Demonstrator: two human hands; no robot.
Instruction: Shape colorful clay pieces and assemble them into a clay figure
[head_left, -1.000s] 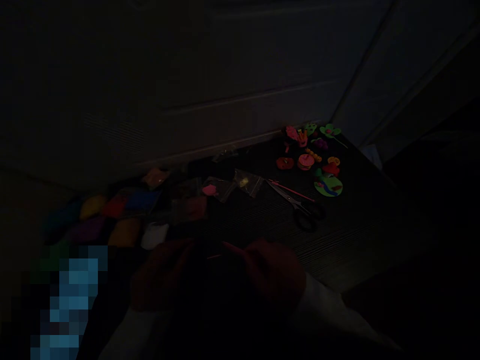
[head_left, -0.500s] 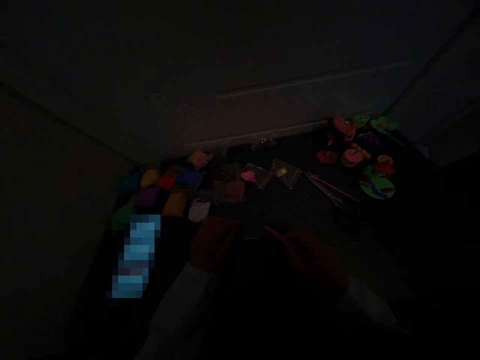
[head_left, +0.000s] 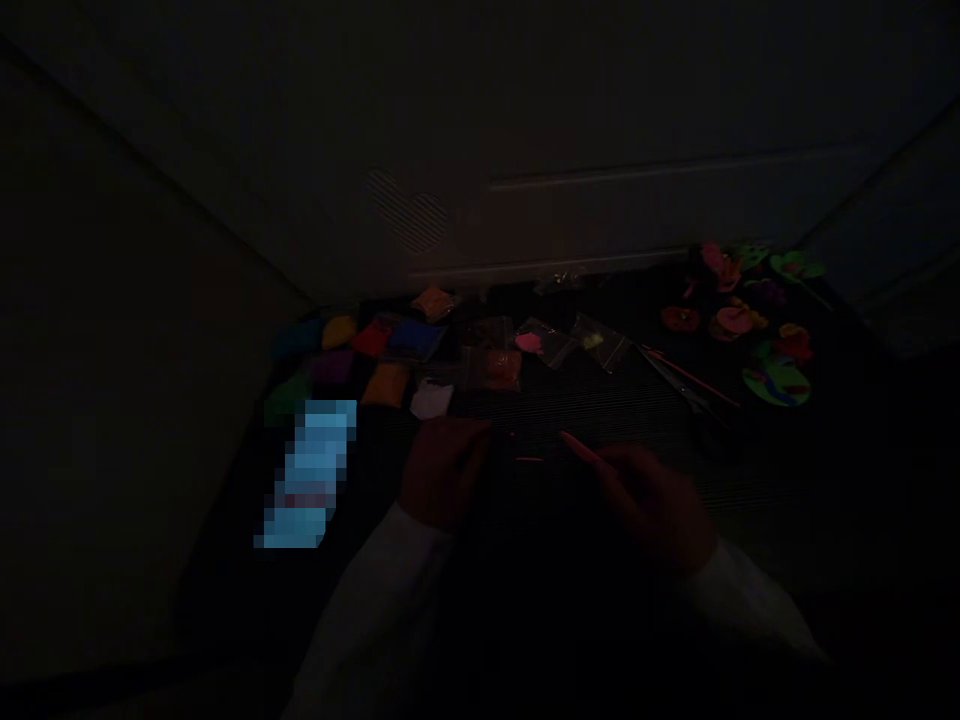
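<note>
On the surface [head_left: 630, 430], packets [head_left: 386, 383] run from the frame's left to its middle; scissors [head_left: 681, 388] lie to their right, figures [head_left: 733, 321] behind. A strip [head_left: 529, 459] lies between left hand [head_left: 444, 472] and right hand [head_left: 661, 507].

Dim light over a dark table [head_left: 600, 408], striped heart [head_left: 411, 212] on the wall [head_left: 585, 218]

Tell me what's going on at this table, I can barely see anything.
In dim light, a person's left hand and right hand are over a dark table, a thin pink strip between them. Something slim and pinkish juts from the right hand; a tool or a finger, I can't tell. The left hand's grip is unclear, near a white packet. Scissors and a green round piece lie off to the right.
</note>
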